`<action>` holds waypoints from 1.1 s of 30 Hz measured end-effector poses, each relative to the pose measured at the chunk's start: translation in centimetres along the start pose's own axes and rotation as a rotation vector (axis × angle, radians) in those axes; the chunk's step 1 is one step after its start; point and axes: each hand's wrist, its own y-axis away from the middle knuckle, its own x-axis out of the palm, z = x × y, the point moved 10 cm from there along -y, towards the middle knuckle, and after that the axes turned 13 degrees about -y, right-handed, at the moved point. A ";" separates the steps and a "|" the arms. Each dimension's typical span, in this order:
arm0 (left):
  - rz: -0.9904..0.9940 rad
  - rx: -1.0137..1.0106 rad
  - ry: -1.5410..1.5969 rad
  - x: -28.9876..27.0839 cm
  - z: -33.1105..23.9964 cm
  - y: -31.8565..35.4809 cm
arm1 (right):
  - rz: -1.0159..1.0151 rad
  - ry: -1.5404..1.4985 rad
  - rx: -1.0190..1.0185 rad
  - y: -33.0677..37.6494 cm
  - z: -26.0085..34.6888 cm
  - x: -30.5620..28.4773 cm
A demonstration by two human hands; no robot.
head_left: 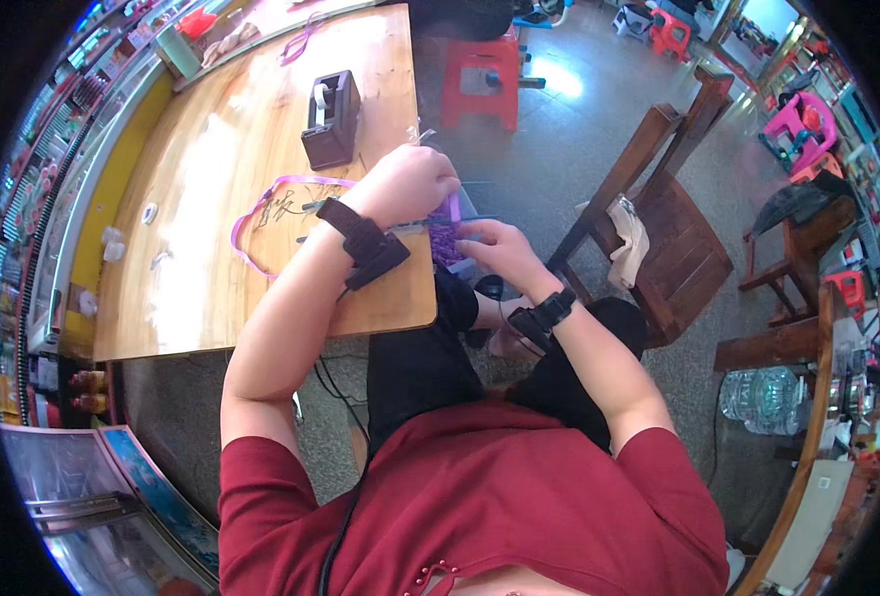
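My left hand [410, 186] is closed over the table's right edge, and a purple ribbon [453, 207] hangs from its fingers. Just below, my right hand [499, 250] has its fingertips closed at the ribbon's lower part. Under the ribbon, a pale container [467, 266] beside the table edge holds a bunch of purple strands [444, 241]. A bit of clear plastic [418, 134] sticks up past my left knuckles. On the table, a pink-purple strap [244, 226] curves out from behind my left wrist, around thin dark wire-like pieces [279, 206].
A dark tape dispenser [331, 124] stands on the wooden table [201, 228], with a small tape roll [149, 213] at left. A wooden chair [673, 248] with a cloth stands right; a red stool [481, 79] is beyond the table. A black cable [345, 487] runs down my front.
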 end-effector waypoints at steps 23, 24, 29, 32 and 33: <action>0.034 -0.013 -0.013 0.4 0.7 0.1 | 0.123 0.330 -0.131 4.7 -1.8 4.1; 0.047 -0.009 -0.032 0.5 0.5 0.0 | 0.121 0.334 -0.128 6.4 -1.8 4.1; 0.049 -0.033 -0.012 0.5 0.9 0.1 | 0.186 -0.058 -0.046 11.6 -0.4 4.9; 0.038 -0.027 -0.009 0.4 0.7 0.1 | 0.225 -0.171 0.004 12.5 -0.2 5.0; 0.036 -0.032 -0.006 0.3 0.7 0.1 | 0.232 -0.218 0.040 12.7 -0.3 5.0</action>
